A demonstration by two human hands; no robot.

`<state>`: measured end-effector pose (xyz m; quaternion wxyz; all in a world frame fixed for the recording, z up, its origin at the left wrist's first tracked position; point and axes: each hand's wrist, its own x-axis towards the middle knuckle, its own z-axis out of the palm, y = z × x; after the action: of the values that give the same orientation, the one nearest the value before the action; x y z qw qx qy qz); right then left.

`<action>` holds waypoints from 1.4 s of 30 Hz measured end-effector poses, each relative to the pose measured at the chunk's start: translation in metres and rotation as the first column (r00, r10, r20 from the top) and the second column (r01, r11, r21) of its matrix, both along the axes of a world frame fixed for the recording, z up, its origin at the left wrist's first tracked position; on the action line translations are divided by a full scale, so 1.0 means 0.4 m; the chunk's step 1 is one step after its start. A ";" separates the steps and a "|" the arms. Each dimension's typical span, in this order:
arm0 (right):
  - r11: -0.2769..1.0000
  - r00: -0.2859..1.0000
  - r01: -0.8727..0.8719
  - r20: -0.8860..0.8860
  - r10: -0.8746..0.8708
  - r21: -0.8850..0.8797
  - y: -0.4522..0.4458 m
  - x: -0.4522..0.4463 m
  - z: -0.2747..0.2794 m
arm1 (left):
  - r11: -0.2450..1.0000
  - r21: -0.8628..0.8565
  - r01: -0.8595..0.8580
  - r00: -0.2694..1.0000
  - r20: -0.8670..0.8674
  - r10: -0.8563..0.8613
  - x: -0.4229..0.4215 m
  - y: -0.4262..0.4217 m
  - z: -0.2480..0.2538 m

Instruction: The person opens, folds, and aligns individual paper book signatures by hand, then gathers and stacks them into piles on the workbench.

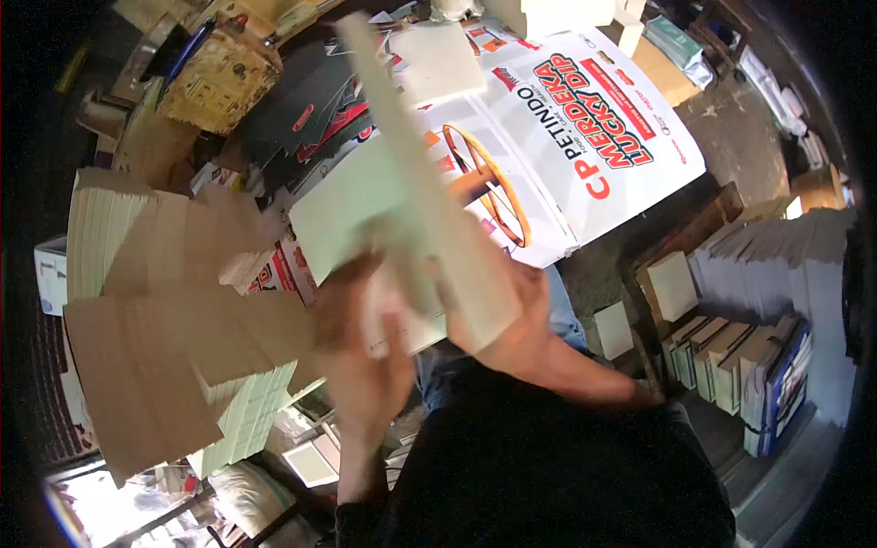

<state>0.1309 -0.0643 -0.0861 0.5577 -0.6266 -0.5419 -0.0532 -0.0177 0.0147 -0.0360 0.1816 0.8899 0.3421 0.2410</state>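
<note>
Near the middle of the head view, my right hand grips the lower end of a thick, pale book block, which stands tilted with its long edge towards me. My left hand is close beside it on the left, its fingers smeared by motion, so their grip is unclear. Just beyond my left hand is a pale greenish sheet or board; whether it is joined to the block is hidden by blur. A white printed poster sheet with red lettering covers the work surface behind.
Tall stacks of brown-covered paper blocks rise on the left. A scarred wooden block stands at the upper left, with a blue pen by it. Books and piled paper fill the right side.
</note>
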 end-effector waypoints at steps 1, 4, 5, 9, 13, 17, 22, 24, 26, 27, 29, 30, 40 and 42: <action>0.999 0.999 0.041 -0.015 -0.041 0.009 0.000 0.002 -0.005 | 0.979 0.059 0.193 0.976 -0.118 -0.185 0.035 0.006 -0.003; 0.983 0.993 0.116 0.019 -0.120 0.144 0.008 0.025 0.000 | 0.948 0.079 0.308 0.888 -0.381 -0.256 0.063 -0.005 -0.044; 0.960 0.970 0.223 -0.132 -0.202 0.171 0.016 0.023 -0.011 | 0.952 0.083 0.295 0.879 -0.414 -0.237 0.062 -0.004 -0.050; 0.922 0.756 0.366 -0.617 -0.218 0.123 0.019 0.003 -0.025 | 0.955 0.058 0.292 0.885 -0.394 -0.246 0.060 -0.006 -0.046; 0.916 0.602 0.390 -0.779 -0.174 0.097 0.018 0.003 -0.073 | 0.957 0.092 0.276 0.874 -0.438 -0.210 0.059 -0.014 -0.050; 0.917 0.546 0.381 -0.829 -0.123 0.115 0.016 0.001 -0.079 | 0.955 0.108 0.276 0.878 -0.432 -0.205 0.062 -0.013 -0.053; 0.920 0.484 0.379 -0.869 -0.104 0.101 0.017 0.002 -0.091 | 0.958 0.111 0.263 0.873 -0.451 -0.187 0.067 -0.015 -0.050; 0.922 0.478 0.375 -0.873 -0.097 0.102 0.018 0.004 -0.103 | 0.960 0.098 0.263 0.869 -0.457 -0.192 0.069 -0.015 -0.045; 0.922 0.475 0.371 -0.876 -0.087 0.110 0.016 0.007 -0.112 | 0.960 0.101 0.261 0.872 -0.451 -0.189 0.067 -0.015 -0.050; 0.923 0.475 0.369 -0.876 -0.083 0.112 0.017 0.008 -0.116 | 0.959 0.102 0.263 0.875 -0.444 -0.193 0.066 -0.014 -0.052; 0.918 0.447 0.386 -0.889 -0.100 0.091 0.021 0.015 -0.128 | 0.960 0.102 0.262 0.876 -0.443 -0.192 0.066 -0.014 -0.054; 0.918 0.448 0.385 -0.889 -0.096 0.095 0.025 0.028 -0.134 | 0.960 0.100 0.262 0.877 -0.441 -0.193 0.066 -0.014 -0.054; 0.820 0.230 0.557 -0.973 0.001 0.132 -0.006 0.314 -0.182 | 0.965 0.070 0.254 0.872 -0.449 -0.197 0.071 -0.009 -0.026; 0.865 0.204 0.493 -0.979 -0.008 0.096 -0.034 0.359 -0.146 | 0.938 0.006 0.346 0.849 -0.428 -0.310 0.081 -0.019 0.027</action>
<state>0.2743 -0.0781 -0.1447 0.8638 -0.4815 0.0481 0.1403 0.0147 0.0073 -0.0252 0.1053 0.9726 0.2058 0.0230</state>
